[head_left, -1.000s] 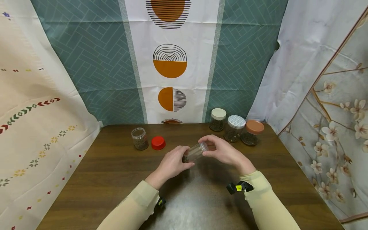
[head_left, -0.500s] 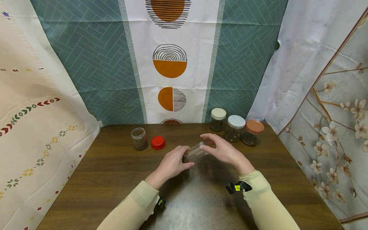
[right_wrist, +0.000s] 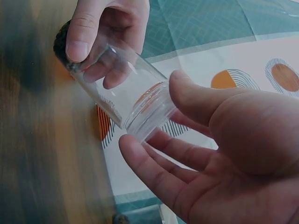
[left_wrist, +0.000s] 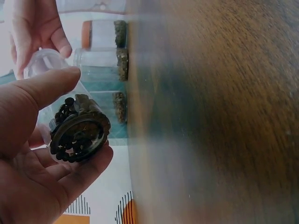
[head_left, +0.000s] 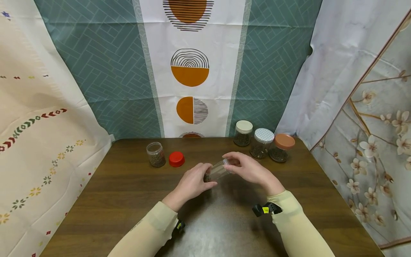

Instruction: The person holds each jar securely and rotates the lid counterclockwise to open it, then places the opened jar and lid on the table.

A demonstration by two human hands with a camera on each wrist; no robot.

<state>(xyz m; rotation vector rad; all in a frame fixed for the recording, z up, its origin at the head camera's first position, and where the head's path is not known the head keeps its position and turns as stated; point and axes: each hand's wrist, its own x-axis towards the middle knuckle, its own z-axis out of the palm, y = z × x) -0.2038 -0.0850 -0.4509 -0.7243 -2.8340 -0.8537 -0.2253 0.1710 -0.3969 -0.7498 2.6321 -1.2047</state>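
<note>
My left hand (head_left: 192, 181) grips the base of a clear jar (head_left: 217, 172), which is tilted with its upper end to the right. Dark pieces lie in the jar's base (left_wrist: 80, 135), between thumb and fingers in the left wrist view. At the jar's other end, my right hand (head_left: 248, 170) has its thumb and fingers curled round a clear, ridged rim (right_wrist: 147, 109); whether this is a separate lid I cannot tell. An open jar (head_left: 156, 157) of brownish pieces stands at the back left, beside a red lid (head_left: 176, 159).
Three closed jars stand at the back right of the wooden table (head_left: 128, 203): one with a cream lid (head_left: 244, 126), one with a patterned blue-white lid (head_left: 264, 135), one with an orange-brown lid (head_left: 284, 141). Patterned cloths hang behind and at both sides.
My right fingers spread a little at the jar's end and then came back round it. My left hand and the tilted jar have stayed in place.
</note>
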